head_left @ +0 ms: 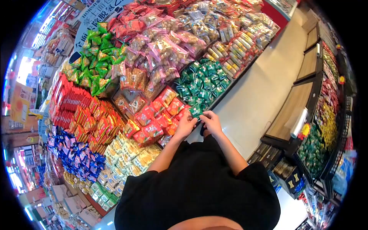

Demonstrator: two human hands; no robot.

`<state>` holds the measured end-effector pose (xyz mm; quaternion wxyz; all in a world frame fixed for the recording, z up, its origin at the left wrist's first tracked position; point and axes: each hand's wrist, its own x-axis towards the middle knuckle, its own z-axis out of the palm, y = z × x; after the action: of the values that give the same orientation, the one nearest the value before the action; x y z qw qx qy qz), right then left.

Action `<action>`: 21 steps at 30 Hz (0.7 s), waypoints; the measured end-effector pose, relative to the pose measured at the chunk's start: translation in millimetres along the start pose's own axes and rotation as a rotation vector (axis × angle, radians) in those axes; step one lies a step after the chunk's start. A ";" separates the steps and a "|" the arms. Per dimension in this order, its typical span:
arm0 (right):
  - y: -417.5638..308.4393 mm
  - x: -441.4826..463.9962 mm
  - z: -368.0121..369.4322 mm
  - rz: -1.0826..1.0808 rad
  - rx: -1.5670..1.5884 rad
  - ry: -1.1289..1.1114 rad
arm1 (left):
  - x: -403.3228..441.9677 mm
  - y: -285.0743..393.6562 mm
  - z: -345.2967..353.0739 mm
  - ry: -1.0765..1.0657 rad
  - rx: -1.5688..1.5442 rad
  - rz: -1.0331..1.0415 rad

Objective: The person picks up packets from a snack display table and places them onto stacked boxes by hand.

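Between my two hands is a small dark green snack packet (196,110), held up in front of my body. My left hand (186,125) pinches its lower left side. At its right edge, the fingers of my right hand (211,122) are closed on it too. Just beyond lies a heap of similar green packets (202,82). Left of my hands sit red and orange snack packets (154,128), with cream-coloured packets (128,155) nearer to me.
Bright green bags (101,61), pink-edged bags (165,50), red packets (73,101) and blue packets (74,153) fill the display. A pale floor aisle (264,76) runs along its right side. Across it stand shelves (293,109) with a white roll (299,123).
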<state>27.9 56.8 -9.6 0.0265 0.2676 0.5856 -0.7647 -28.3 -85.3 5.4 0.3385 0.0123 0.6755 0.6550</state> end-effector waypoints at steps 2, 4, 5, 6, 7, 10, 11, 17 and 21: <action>2.3 44.8 -1.5 -0.040 -0.080 -0.023 | 17.1 12.6 2.2 -0.020 -0.054 -0.103; -17.1 71.4 2.4 0.030 -0.138 -0.051 | 32.0 21.4 6.4 0.067 -0.040 -0.151; -13.1 85.7 6.1 -0.004 -0.210 -0.037 | 38.9 26.0 8.6 0.106 -0.036 -0.170; -4.2 100.2 9.6 -0.040 -0.285 -0.023 | 44.8 29.9 10.2 0.133 -0.110 -0.169; -2.2 110.7 14.8 -0.081 -0.360 -0.009 | 48.4 33.3 12.8 0.212 -0.146 -0.168; 1.1 127.8 27.7 -0.102 -0.524 -0.009 | 55.8 30.5 12.5 0.384 -0.200 -0.160; -1.5 129.9 32.7 -0.129 -0.583 -0.003 | 55.7 24.6 11.0 0.406 -0.186 -0.154; -16.4 111.3 46.8 -0.204 -0.897 0.124 | 21.3 31.5 13.2 0.310 -0.165 -0.121; -1.8 71.2 29.9 -0.399 -0.834 0.329 | -12.1 17.9 7.5 0.163 -0.220 -0.050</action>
<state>-44.9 49.7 -34.3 -0.1085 0.2339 0.8781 -0.4030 -23.1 -81.8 27.4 0.2980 -0.0948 0.6251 0.7152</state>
